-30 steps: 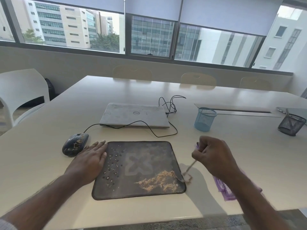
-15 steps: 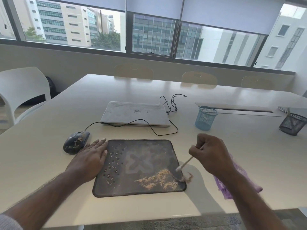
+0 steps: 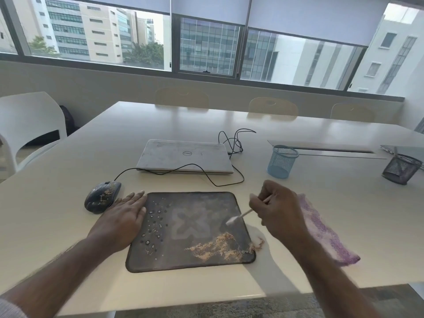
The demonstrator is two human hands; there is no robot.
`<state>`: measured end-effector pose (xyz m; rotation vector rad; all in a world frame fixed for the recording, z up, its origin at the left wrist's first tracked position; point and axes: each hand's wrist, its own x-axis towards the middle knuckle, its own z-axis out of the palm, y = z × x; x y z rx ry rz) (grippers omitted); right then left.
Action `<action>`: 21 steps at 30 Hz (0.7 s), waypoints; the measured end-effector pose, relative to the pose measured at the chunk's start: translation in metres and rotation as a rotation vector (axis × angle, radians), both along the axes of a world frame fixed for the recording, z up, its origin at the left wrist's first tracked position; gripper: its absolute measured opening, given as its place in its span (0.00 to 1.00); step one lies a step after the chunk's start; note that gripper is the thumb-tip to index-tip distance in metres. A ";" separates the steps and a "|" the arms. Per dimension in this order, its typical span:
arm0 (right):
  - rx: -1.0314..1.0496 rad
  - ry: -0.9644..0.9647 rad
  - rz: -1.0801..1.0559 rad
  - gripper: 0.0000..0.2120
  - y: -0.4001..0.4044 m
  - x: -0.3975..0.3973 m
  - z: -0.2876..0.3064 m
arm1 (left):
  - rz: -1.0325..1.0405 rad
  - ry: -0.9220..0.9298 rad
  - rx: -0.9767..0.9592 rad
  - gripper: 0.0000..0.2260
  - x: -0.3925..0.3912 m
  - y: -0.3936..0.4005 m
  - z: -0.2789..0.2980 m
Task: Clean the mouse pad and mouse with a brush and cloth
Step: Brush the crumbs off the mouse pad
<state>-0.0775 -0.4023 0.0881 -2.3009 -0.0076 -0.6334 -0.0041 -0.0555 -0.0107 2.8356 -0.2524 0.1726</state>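
Note:
A dark mouse pad (image 3: 195,216) lies in front of me, with water drops on its left part and a heap of tan crumbs (image 3: 215,247) near its front right corner. Some crumbs lie on the table just off that corner. My left hand (image 3: 121,219) rests flat on the pad's left edge. My right hand (image 3: 277,210) grips a thin brush (image 3: 238,218), its pale tip raised over the pad's right side. A dark wired mouse (image 3: 102,197), dusted with crumbs, sits left of the pad. A purple cloth (image 3: 325,235) lies on the table behind my right forearm.
A shut grey laptop (image 3: 185,156) lies behind the pad, with the mouse cable looping in front of it. A blue mesh cup (image 3: 282,161) and a black mesh cup (image 3: 401,168) stand at the right. A white chair (image 3: 27,125) stands at the left.
My right hand has lifted the brush from the pad's front right corner and drawn it back up over the pad's right side. A few crumbs now lie off the corner. My left hand stayed.

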 end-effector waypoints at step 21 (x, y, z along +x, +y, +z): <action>-0.265 0.141 0.040 0.17 0.009 -0.008 0.006 | 0.007 0.003 -0.003 0.24 -0.002 -0.001 0.001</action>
